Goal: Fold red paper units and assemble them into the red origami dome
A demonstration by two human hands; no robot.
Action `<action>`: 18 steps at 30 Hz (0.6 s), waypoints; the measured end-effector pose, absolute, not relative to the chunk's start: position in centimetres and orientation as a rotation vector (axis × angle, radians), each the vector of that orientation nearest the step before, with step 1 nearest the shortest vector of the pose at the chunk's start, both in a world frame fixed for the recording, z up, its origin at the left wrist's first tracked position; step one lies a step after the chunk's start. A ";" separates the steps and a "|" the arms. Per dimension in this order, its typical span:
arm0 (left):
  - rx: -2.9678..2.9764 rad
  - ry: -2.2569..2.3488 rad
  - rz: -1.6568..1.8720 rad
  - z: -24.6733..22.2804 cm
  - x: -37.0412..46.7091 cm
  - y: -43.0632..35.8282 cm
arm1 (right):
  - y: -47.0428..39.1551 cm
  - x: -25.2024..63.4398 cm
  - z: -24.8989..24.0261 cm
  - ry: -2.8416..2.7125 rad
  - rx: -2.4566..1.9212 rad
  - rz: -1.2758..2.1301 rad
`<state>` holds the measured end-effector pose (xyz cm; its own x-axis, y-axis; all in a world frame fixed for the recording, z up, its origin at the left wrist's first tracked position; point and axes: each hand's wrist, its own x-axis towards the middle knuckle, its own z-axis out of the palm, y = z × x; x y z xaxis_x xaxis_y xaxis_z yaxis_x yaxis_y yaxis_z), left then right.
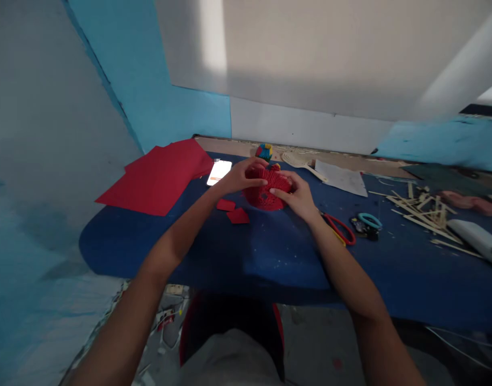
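A round red pleated paper piece (265, 188), folded into fine ridges, is between my two hands over the blue table. My left hand (246, 177) grips its left side, thumb across the front and fingers over the top. On its right side my right hand (298, 194) is closed, thumb on the front and fingers behind. Part of the piece is hidden by the hands. Two small red paper scraps (238, 215) lie just left of it. Behind it stands a small multicoloured object (264, 151), its kind unclear.
Red paper sheets (161, 177) lie at left beside a lit phone (219, 173). To the right are scissors (342, 229), a blue ring (369, 220), many thin wooden sticks (426, 212) and a white tube (477, 239). A pale fan-shaped object (300, 162) and a paper sheet (341, 176) lie behind.
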<state>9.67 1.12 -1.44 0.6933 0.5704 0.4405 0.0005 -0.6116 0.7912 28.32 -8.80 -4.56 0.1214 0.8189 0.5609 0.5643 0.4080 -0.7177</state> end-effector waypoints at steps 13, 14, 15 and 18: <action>1.993 0.662 1.106 -3.1 12.0 -0.6 | -8.8 28.5 -4.5 -1.523 -1.260 0.360; 1.987 0.666 1.085 -3.0 11.9 -0.6 | -8.9 28.4 -4.5 -1.521 -1.264 0.362; 1.983 0.668 1.059 -2.9 11.9 -0.6 | -8.9 28.4 -4.5 -1.520 -1.267 0.361; 1.987 0.641 0.998 -2.8 11.7 -0.3 | -9.0 28.3 -4.5 -1.527 -1.274 0.342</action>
<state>11.75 -0.32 -2.83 0.5596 0.7163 0.4168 0.0816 -0.5481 0.8324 28.32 -8.95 -4.52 0.1385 0.8371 0.5292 0.5313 0.3881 -0.7531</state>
